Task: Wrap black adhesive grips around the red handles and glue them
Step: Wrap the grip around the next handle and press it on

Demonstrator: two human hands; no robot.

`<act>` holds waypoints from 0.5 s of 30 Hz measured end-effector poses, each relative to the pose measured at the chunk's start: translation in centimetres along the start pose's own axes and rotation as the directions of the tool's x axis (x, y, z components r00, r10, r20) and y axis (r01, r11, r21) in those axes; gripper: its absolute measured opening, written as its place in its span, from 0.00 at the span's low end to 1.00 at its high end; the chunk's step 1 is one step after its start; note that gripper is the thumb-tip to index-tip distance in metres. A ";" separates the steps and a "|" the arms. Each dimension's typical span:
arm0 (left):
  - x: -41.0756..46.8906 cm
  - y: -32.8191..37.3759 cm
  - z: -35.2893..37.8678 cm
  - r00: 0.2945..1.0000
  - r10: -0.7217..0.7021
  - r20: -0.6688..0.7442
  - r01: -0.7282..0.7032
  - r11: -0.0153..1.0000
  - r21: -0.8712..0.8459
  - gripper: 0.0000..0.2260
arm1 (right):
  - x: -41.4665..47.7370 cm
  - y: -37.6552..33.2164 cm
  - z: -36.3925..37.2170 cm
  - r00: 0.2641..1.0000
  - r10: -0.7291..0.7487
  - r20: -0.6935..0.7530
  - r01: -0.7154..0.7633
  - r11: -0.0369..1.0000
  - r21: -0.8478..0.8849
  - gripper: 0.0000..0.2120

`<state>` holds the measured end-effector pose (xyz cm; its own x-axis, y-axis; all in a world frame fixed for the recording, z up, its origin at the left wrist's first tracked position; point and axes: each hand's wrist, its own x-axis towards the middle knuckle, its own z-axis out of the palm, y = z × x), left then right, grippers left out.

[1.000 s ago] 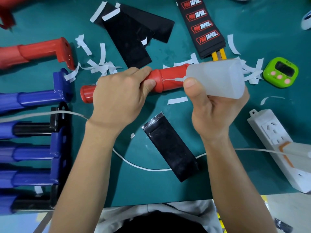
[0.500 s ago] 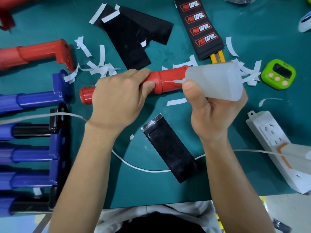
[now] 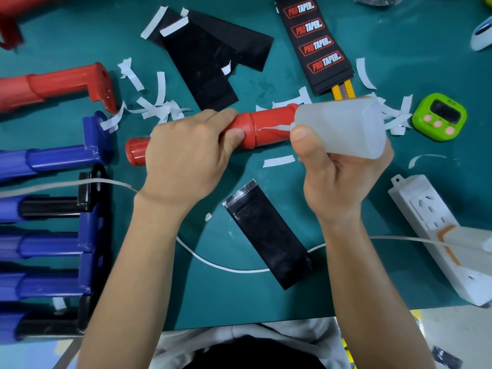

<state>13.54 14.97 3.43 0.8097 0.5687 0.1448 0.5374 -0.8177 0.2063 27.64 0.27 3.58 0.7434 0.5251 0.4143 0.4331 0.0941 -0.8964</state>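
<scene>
A row of blue handles [image 3: 61,158] lies at the left edge of a green table [image 3: 399,49], with a spare red handle [image 3: 58,83] above them and torn white paper strips [image 3: 159,102] scattered nearby. At centre, a person's left hand [image 3: 186,155] wraps its curled fingers round the middle of the red handle [image 3: 269,126] being worked on, the thumb set against its flared collar. The handle runs left to right across the middle of the table, its capped end poking out to the left of the fist. A thin whitish line of glue [image 3: 271,128] shows on the bare red surface between the two hands.

Loose black grips [image 3: 202,65] lie overlapped behind the handle, and one black grip [image 3: 269,235] lies flat in front of it, across a white cable [image 3: 226,267]. The right hand [image 3: 338,187] grips a cloudy plastic bottle [image 3: 343,126] tipped on its side, its narrow end at the handle, the thumb pressed near that end and the fingers curled beneath. A stack of printed black grips [image 3: 316,43] sits behind the bottle. To the right are a green timer [image 3: 439,117] and a white power strip [image 3: 431,225].
</scene>
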 end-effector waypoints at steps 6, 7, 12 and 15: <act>0.0 0.0 0.0 1.000 0.004 -0.008 -0.004 1.000 -0.011 0.20 | 0.0 0.2 -0.1 1.000 0.011 -0.023 -0.012 1.000 -0.011 0.08; 0.0 -0.1 0.0 1.000 0.005 -0.008 -0.005 1.000 -0.009 0.20 | 0.0 0.3 -0.2 1.000 0.013 -0.027 -0.014 1.000 -0.016 0.08; 0.0 -0.1 0.0 1.000 0.006 -0.008 -0.006 1.000 -0.004 0.20 | 0.1 0.3 -0.3 0.999 0.024 -0.048 -0.025 0.999 -0.026 0.09; 0.0 -0.1 0.0 1.000 0.006 -0.008 -0.006 1.000 -0.009 0.21 | 0.1 0.1 -0.2 0.999 0.017 -0.047 -0.019 0.999 -0.034 0.07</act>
<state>13.48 14.99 3.41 0.8112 0.5642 0.1538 0.5300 -0.8205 0.2142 27.88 0.13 3.56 0.7739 0.4861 0.4059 0.4364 0.0553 -0.8981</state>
